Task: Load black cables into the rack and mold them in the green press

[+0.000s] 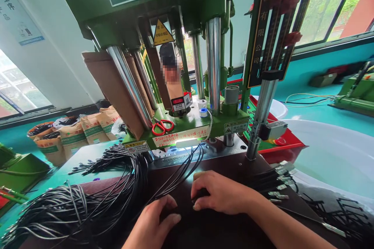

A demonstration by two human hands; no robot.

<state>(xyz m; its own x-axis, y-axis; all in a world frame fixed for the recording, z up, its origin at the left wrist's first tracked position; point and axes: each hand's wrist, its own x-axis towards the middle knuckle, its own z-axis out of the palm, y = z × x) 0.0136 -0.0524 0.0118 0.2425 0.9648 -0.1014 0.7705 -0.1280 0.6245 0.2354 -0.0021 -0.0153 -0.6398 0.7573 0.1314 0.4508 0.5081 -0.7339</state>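
Note:
My left hand (156,221) rests low on the dark work surface (233,163), fingers curled around thin black cables (181,175) that run up toward the mold. My right hand (217,192) lies just right of it, fingers bent down and pinching the same cable ends. A big bundle of black cables (87,198) sprawls to the left. The cables lead to the lit mold plate (187,146) under the green press (163,15).
Red scissors (162,126) lie on the press base. Cables with metal connectors (277,186) lie at the right beside a white tub (336,151). Brown sacks (73,134) stand at the back left. A person stands behind the press.

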